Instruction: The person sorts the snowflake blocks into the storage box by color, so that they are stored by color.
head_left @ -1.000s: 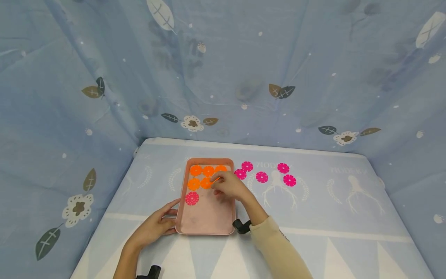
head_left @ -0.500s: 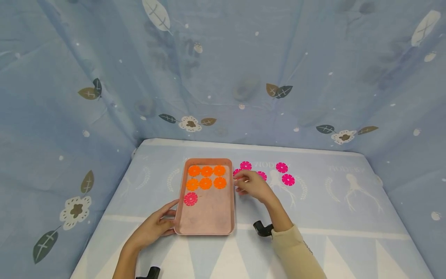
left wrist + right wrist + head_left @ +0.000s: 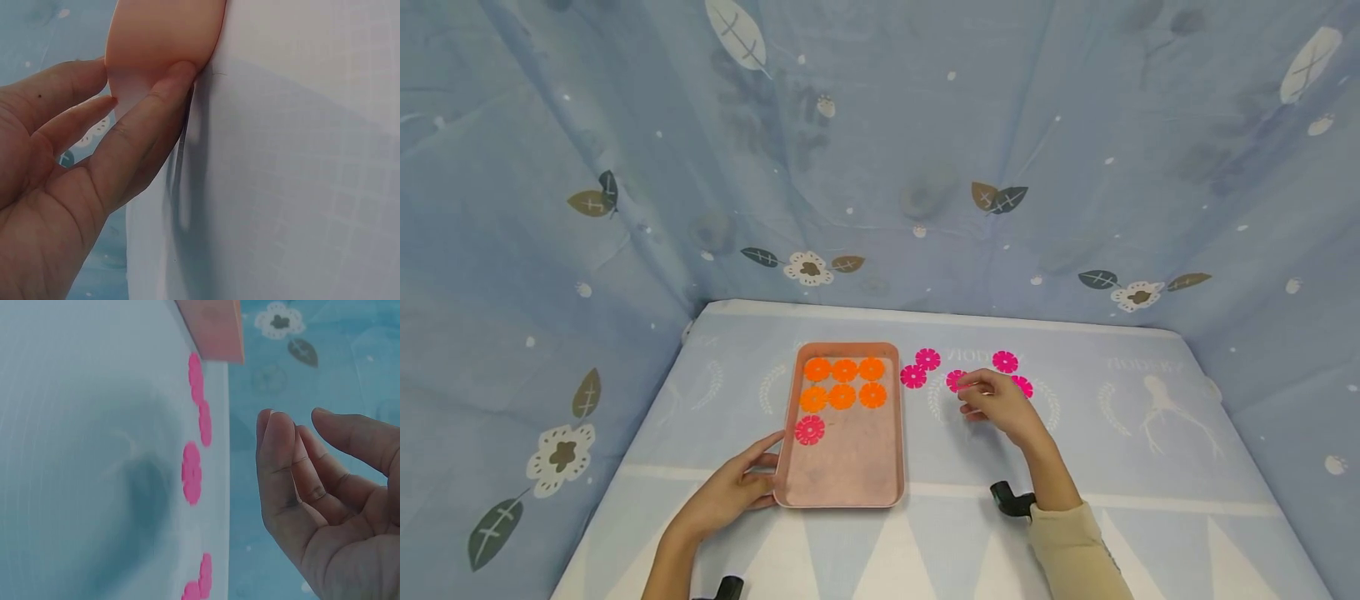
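A pink tray (image 3: 850,475) stands in front of the left hand (image 3: 730,492), which holds it by its left side near the front corner. In the left wrist view, the thumb and fingers (image 3: 144,125) lie against the tray wall (image 3: 165,31). Inside the tray are two rows of orange notched discs (image 3: 842,396) and one pink notched disc (image 3: 809,430) below them. The right hand (image 3: 1003,408) hovers over the pink notched discs (image 3: 957,381) on the table; its fingertips overlap one in the head view. In the right wrist view, its thumb stands apart from bent fingers, with nothing between.
More pink discs lie right of the tray, two close to its rim (image 3: 913,377) and two farther right (image 3: 1005,361). A pale blue patterned cloth covers the table (image 3: 1150,433). Blue patterned curtains (image 3: 880,150) rise behind and at both sides.
The right hand has left a sixth orange disc in the tray's second row and moved right, out over the pink discs. The left hand keeps its place at the tray.
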Motion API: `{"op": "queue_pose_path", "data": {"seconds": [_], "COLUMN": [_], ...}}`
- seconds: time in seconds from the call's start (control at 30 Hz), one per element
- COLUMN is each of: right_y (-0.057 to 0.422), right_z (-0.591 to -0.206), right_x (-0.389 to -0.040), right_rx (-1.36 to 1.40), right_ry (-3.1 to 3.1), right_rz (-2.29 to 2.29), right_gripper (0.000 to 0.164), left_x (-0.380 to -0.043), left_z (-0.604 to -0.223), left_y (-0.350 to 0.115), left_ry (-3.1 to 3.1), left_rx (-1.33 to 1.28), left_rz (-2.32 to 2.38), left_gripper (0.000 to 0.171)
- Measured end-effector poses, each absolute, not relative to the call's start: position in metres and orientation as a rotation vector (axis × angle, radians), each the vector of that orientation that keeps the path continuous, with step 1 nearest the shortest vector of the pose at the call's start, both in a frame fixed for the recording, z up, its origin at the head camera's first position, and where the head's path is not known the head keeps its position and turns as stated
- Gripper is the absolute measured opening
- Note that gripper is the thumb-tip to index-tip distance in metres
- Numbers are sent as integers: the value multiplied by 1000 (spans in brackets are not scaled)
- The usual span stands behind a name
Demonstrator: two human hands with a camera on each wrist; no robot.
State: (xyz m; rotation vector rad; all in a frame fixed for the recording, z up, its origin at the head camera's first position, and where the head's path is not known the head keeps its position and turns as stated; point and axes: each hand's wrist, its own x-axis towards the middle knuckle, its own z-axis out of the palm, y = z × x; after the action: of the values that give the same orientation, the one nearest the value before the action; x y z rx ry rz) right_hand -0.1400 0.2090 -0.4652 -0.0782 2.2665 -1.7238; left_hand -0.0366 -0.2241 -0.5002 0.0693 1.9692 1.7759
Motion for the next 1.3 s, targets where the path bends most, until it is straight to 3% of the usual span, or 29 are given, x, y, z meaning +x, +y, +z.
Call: {"op": "queue_pose_path", "data": {"seconds": [0.73,1.3], "right_y": [294,303], "right_z": [-488,-511], "right_x": [-151,-173], "right_rx": [167,244], "right_ry": [2546,2682], "right_rz": [-1576,-1199], "right_gripper": [34,44], "left_x": [-35,-36], "left_z": [-500,-499], "left_y": [-224,-224], "left_ry": [1984,1966], "left_rx": [46,74], "left_rz": [1765,1779], "left_gripper": [66,67]}}
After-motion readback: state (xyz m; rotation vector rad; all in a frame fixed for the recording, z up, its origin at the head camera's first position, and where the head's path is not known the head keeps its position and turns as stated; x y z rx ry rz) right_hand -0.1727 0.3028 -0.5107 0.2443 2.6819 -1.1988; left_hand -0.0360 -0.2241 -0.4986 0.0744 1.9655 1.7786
